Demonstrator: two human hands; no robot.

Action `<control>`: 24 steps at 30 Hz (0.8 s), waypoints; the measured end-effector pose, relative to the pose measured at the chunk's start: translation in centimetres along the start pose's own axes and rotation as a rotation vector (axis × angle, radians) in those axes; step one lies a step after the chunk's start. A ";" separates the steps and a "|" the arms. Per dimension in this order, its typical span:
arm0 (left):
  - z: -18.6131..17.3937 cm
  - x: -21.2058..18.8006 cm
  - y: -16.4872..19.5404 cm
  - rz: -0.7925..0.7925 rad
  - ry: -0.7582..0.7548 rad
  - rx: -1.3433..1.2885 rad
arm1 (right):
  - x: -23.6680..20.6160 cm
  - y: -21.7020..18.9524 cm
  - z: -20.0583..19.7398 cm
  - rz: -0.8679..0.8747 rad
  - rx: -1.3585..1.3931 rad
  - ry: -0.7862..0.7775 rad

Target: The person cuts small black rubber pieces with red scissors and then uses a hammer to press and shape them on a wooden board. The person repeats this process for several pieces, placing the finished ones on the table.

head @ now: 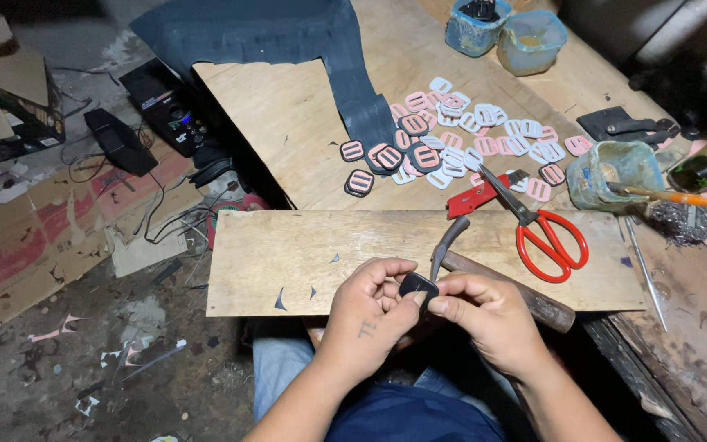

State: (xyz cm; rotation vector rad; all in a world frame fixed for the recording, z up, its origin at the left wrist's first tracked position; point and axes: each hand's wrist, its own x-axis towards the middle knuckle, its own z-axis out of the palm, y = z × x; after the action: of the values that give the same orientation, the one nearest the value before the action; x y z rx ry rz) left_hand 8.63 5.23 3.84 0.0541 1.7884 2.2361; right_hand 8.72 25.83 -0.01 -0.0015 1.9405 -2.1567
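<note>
Both of my hands hold one small dark buckle-shaped piece [417, 286] just above my lap, at the near edge of a wooden board [288, 258]. My left hand [370, 315] pinches it from the left with thumb and forefinger. From the right, my right hand [488, 315] grips the same piece with its fingertips. A hammer [468, 266] lies on the board right behind my hands, its head pointing up. Red-handled scissors [546, 233] rest to the right of it.
A pile of pink, white and dark slide buckles [460, 143] lies on the plywood table [288, 123]. A dark rubber strip [353, 74] hangs over the table. Plastic tubs [525, 37] stand at the back, a glue pot with brush [615, 172] at right. Floor at left holds cardboard and cables.
</note>
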 end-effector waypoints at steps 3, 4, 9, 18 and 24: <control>0.7 0.1 0.3 0.015 -0.007 -0.204 | 0.1 -0.1 1.3 -0.013 0.347 -0.037; 0.8 0.0 0.3 0.141 -0.014 -0.069 | 0.1 -0.3 1.9 0.022 0.473 -0.016; 0.8 -0.8 -0.1 0.451 0.021 0.251 | -0.6 -1.5 4.3 0.173 0.799 0.027; -0.2 0.0 -1.6 0.216 0.068 0.119 | 0.2 -1.6 3.4 -0.208 0.057 0.184; 0.2 0.2 -1.8 -0.125 0.063 -0.115 | 0.0 -1.9 2.5 -0.193 -0.426 0.318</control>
State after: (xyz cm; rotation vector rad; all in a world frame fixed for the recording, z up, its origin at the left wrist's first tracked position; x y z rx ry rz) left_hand 8.81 5.88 2.09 -0.1490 1.6413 2.2692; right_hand 8.76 23.54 2.18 0.0871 2.6511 -1.8962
